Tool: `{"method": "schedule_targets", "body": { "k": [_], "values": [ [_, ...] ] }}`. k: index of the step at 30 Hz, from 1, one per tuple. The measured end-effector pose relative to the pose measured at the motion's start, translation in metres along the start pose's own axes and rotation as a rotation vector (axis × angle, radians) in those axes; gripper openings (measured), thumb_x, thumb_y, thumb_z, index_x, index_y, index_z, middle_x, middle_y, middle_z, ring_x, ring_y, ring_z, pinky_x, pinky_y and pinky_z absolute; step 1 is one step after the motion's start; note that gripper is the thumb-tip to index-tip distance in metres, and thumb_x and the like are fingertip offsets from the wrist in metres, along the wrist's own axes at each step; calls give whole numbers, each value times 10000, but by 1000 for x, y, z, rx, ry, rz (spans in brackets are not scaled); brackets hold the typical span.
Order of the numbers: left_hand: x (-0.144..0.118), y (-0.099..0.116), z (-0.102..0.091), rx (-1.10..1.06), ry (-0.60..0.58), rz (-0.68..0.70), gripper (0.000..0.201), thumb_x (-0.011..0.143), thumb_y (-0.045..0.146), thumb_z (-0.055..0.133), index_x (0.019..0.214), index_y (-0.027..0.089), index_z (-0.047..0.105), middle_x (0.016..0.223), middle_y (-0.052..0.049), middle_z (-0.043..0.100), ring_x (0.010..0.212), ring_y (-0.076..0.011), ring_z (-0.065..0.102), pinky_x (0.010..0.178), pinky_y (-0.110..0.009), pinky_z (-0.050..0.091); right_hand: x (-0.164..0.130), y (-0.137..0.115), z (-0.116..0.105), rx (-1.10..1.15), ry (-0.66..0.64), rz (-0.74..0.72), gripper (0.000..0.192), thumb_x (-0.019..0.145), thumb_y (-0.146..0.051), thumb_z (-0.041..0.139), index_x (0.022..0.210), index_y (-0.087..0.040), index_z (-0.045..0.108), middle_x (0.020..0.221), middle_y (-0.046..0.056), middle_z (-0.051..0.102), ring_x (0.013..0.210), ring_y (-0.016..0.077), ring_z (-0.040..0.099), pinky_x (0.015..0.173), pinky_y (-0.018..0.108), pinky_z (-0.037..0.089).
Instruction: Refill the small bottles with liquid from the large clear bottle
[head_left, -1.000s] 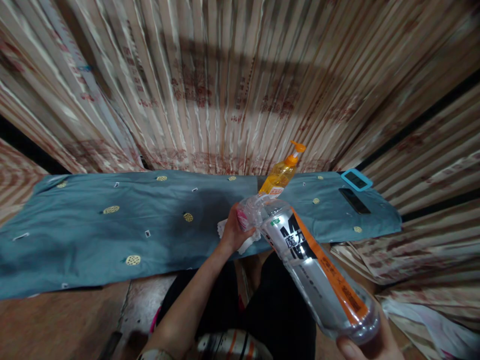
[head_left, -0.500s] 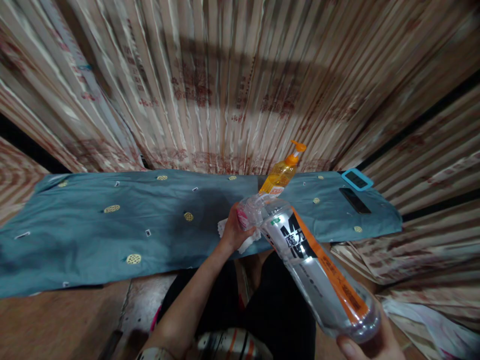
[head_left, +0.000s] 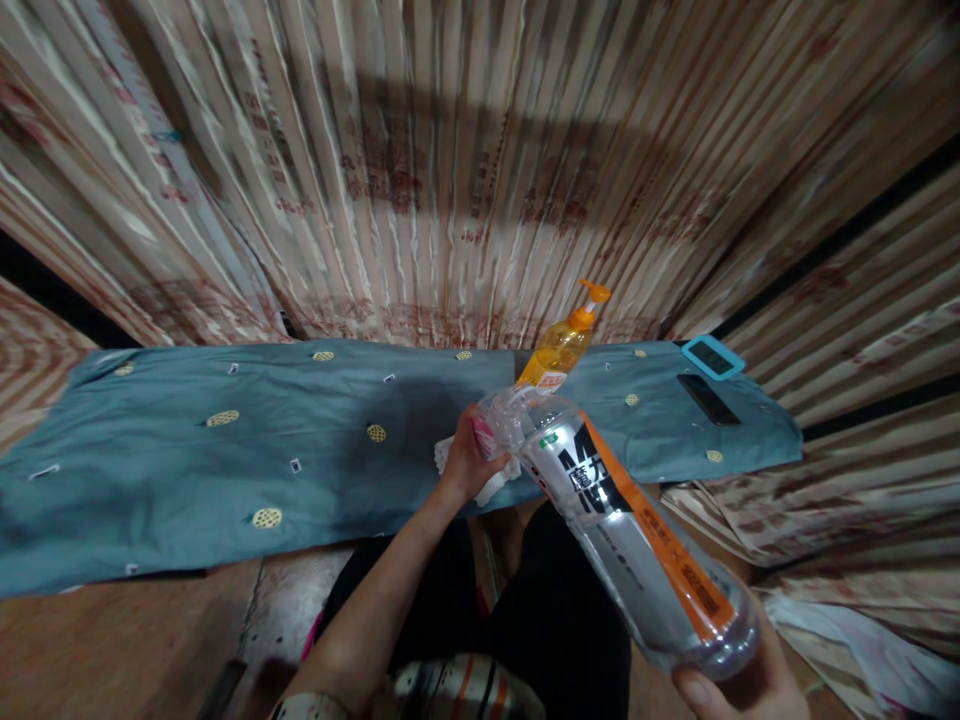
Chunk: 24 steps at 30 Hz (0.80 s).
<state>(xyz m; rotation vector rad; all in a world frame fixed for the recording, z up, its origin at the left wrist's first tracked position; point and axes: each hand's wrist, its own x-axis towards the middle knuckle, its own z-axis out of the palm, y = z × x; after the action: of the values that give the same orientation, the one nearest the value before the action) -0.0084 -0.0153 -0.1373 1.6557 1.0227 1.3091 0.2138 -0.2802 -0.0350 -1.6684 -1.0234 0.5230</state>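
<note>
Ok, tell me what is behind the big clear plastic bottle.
Behind the tilted clear plastic bottle with the orange-striped label stands a yellow pump bottle with an orange nozzle on the blue-grey patterned cloth. The clear bottle covers its base, and part of a white rag.

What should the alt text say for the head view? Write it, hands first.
The right hand holds the base of a large clear bottle, tilted away, while the left hand grips its neck over a white cloth. Behind stand an orange pump bottle and two phones on a blue sheet.
</note>
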Motion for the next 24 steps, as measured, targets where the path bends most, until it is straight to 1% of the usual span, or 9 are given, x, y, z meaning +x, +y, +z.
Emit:
{"method": "schedule_targets", "body": {
  "k": [5,12,16,24],
  "values": [
    [1,-1,1,-10,13,20,871,645,297,874,1400,218,446,1388,-140,593,1307,-337,594,1168,-545,451,1,2,-2,-9,-12,19,847,612,-510,938,1328,-206,603,1185,126,765,1054,389,749,826,414,629],
    [1,0,0,-31,2,48,857,658,296,862,1398,229,435,1389,-136,593,1312,-336,593,1172,-545,452,2,4,-5,-64,-18,-5,848,624,-513,933,1339,-210,592,1195,118,766,1065,393,750,822,414,636],
    [1,2,-1,-28,-6,38,842,671,290,853,1396,220,432,1386,-145,593,1308,-342,596,1161,-567,460,3,4,-6,-92,-12,-23,864,608,-497,943,1339,-205,589,1157,109,776,1026,383,762,794,402,643],
    [1,3,0,-33,-7,10,844,675,290,859,1404,229,436,1372,-124,596,1291,-324,597,1165,-548,452,2,-1,-3,-100,4,-15,853,597,-492,949,1317,-207,591,1132,102,780,1004,377,766,770,391,644]
  ]
}}
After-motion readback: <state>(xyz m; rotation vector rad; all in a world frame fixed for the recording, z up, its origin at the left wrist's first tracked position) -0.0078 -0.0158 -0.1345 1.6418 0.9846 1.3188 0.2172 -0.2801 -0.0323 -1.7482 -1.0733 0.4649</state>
